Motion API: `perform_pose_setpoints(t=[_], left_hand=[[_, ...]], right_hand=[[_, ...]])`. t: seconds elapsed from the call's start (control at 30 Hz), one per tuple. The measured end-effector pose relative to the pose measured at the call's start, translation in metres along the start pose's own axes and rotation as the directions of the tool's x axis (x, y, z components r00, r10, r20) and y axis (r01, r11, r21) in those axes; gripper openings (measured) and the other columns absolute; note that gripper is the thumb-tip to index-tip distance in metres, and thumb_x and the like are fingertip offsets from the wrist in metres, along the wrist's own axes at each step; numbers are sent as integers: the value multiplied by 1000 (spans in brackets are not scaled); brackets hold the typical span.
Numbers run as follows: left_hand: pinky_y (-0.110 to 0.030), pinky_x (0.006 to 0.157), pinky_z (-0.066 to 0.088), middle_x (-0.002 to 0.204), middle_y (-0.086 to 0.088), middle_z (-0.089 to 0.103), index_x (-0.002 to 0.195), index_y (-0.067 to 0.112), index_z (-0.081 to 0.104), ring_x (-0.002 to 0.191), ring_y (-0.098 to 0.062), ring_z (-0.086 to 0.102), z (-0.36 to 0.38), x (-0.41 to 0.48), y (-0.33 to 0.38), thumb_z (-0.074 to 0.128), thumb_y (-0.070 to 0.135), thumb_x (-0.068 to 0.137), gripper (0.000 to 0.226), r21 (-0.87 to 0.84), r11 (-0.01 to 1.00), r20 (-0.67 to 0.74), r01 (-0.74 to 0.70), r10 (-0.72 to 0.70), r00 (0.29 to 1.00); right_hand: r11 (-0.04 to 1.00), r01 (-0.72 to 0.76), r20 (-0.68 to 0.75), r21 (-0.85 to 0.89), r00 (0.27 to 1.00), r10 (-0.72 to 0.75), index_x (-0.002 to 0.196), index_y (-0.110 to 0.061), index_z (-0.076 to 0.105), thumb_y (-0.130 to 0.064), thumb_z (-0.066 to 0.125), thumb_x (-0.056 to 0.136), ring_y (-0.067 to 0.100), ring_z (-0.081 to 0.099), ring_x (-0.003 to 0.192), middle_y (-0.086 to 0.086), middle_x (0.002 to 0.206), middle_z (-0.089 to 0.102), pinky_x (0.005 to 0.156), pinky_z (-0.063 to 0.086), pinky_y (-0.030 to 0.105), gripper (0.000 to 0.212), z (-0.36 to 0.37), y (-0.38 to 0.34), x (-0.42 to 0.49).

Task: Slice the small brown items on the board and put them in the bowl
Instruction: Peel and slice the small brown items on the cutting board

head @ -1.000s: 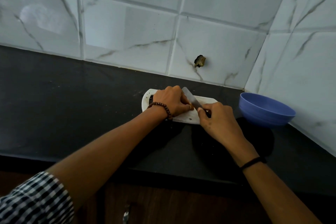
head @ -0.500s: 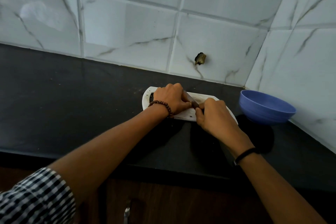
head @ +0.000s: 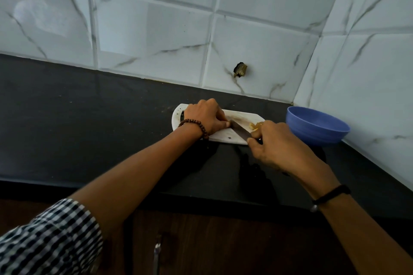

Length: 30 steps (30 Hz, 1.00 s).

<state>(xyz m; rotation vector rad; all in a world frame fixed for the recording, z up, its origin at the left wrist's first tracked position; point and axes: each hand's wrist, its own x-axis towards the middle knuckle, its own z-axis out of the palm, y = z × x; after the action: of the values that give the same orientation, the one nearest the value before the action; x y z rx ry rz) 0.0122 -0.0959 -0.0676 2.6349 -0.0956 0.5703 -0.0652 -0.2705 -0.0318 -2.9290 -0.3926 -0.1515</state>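
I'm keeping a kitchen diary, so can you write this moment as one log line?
left hand: pressed on white cutting board | right hand: grips steel knife | pale slices: on board | blue plastic bowl: right, contents unseen

We are looking at a blue bowl (head: 317, 126), a white board (head: 223, 135) and a black counter (head: 89, 118). We are seeing grey-veined white tiles (head: 156, 29) and a checked navy-and-white sleeve (head: 49, 243).

Brown items hidden under left hand (head: 206, 117)
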Motion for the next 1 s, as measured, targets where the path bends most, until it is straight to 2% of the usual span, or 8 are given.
perform_pose_setpoints(t=[0.07,0.13,0.27,0.37,0.5,0.67,0.87,1.0], left_hand=[[-30,72,51,99,8,72,90,30,77,92,-14,64,0,0,-1,72,49,79,22,-32,999,11,8,-8,1000],[-31,73,53,98,8,72,90,30,77,92,-13,64,0,0,-1,73,48,79,22,-63,998,26,13,-12,1000],[-31,74,53,101,8,72,94,29,77,95,-14,63,-1,1,-2,72,48,79,24,-93,996,66,12,-6,998],[-32,77,54,100,9,73,95,30,77,96,-12,64,0,2,-4,72,47,80,24,-116,993,80,9,1,997],[-29,73,53,98,8,73,95,30,77,91,-11,63,-1,3,-5,73,47,79,23,-113,993,76,18,-9,997],[-26,66,48,95,7,73,91,31,77,87,-11,64,-2,3,-5,74,45,78,19,-95,995,47,7,-2,999],[-20,54,39,93,11,68,95,30,77,78,-8,56,-4,2,-4,72,42,81,19,-71,997,44,-18,21,999],[-26,61,44,99,5,71,96,29,77,81,-12,60,-2,4,-5,71,42,81,21,-46,999,34,-10,12,999]], right_hand=[[1000,5,38,20,999,-6,108,-11,68,-26,53,100,11,59,71,2,82,61,58,43,20,22,-11,4,-8],[999,-5,52,54,999,2,111,-14,68,-26,54,100,12,60,65,2,80,61,54,45,20,21,-22,8,-13],[996,5,-80,84,997,1,123,-15,66,-26,54,100,10,56,66,2,85,62,56,45,20,28,-18,8,-6],[993,26,-148,112,989,-9,113,-14,70,-27,53,99,10,58,67,1,81,62,53,40,20,25,0,6,2],[990,38,-194,134,981,-12,107,-13,71,-29,52,99,14,62,72,4,80,64,68,55,30,27,17,3,15],[991,8,-170,133,985,15,115,-13,68,-31,51,100,18,64,82,7,87,65,80,57,38,29,23,-2,25],[989,11,-183,148,983,16,118,-13,68,-31,51,100,19,63,81,8,89,65,79,57,39,31,27,-2,28],[988,16,-191,151,982,13,116,-12,69,-30,50,100,20,62,83,9,89,65,80,56,39,30,30,-3,29]])
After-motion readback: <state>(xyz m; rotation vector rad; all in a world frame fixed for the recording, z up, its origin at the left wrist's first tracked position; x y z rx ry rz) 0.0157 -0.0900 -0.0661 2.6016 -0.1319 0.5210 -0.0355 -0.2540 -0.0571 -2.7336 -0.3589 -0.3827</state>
